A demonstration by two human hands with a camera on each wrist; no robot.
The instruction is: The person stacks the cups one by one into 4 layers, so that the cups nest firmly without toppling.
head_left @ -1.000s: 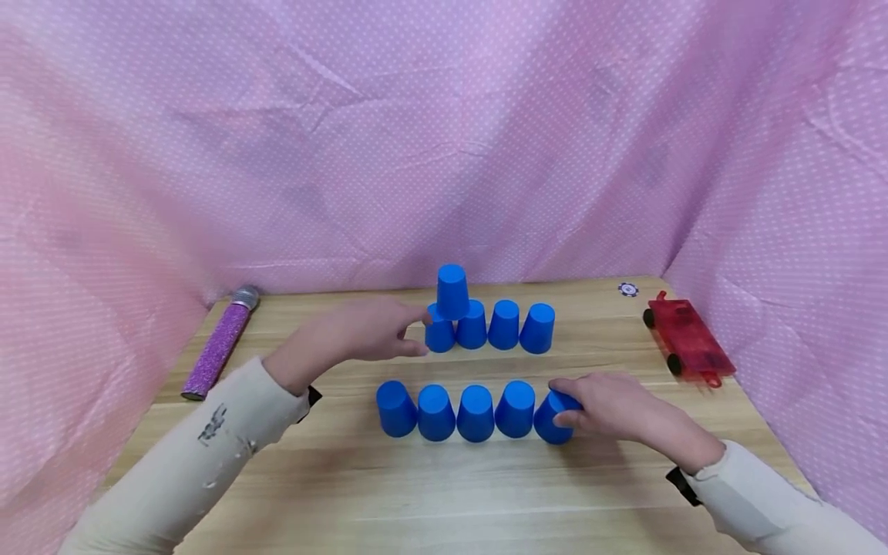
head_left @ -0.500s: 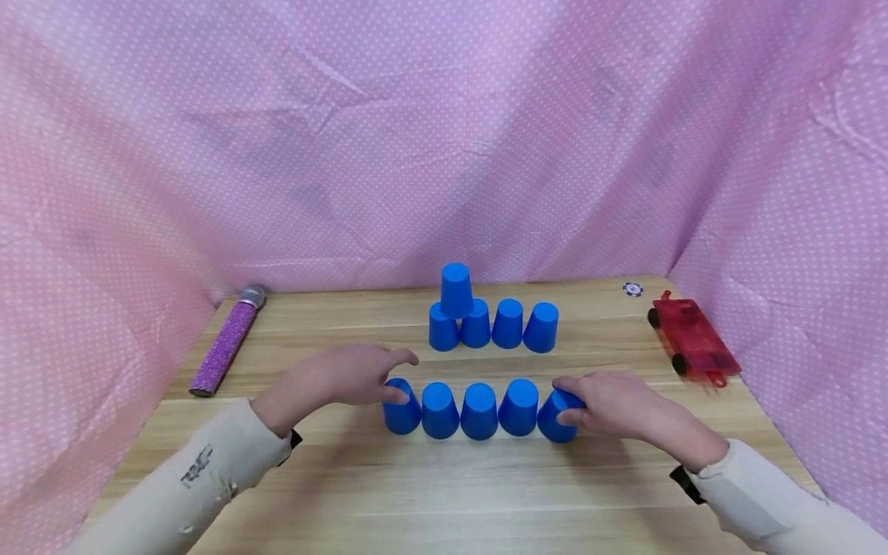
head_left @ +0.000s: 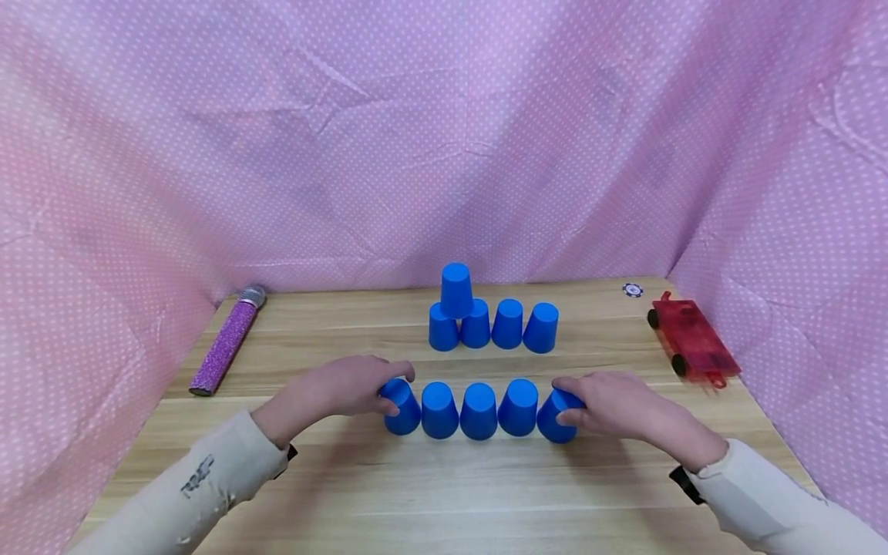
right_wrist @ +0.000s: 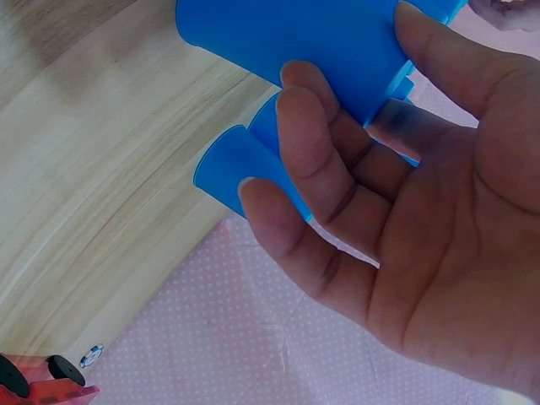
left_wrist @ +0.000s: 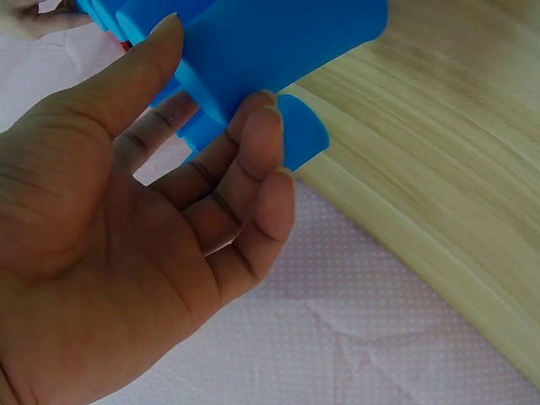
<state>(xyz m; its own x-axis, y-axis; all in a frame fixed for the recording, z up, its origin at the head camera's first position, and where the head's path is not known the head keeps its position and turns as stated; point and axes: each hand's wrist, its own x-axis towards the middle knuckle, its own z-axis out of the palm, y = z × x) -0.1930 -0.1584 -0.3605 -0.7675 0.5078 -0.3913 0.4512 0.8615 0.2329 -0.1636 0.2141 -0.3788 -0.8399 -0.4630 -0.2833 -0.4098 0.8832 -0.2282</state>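
a person's left hand [head_left: 361, 383] pinches the nine-o'clock cup [head_left: 409, 421], the right hand [head_left: 613, 405] the three-o'clock cup [head_left: 552, 429], ends of a five-strong front row; towards twelve, one raised cup [head_left: 455, 293] straddles two of four back-row cups [head_left: 509, 327] (the lone second storey), so stacking looks barely begun; hands face inward, sleeves [head_left: 187, 486] slanting in from eight and four o'clock

Your cups [head_left: 479, 412] are all plain solid blue; your table [head_left: 444, 493] is pale tan with streaky wood grain. Your sleeves [head_left: 166, 501] are off-white, dark grey print [head_left: 197, 476] on the left one, and your wrist straps [head_left: 687, 485] are black. You've also got pink-to-lilac curtain [head_left: 444, 154] with white polka dots, glittery purple microphone [head_left: 227, 343] with silver head [head_left: 253, 296], red toy car [head_left: 697, 338] with black wheels [head_left: 679, 364], white chip [head_left: 633, 290] with dark blue edge marks.
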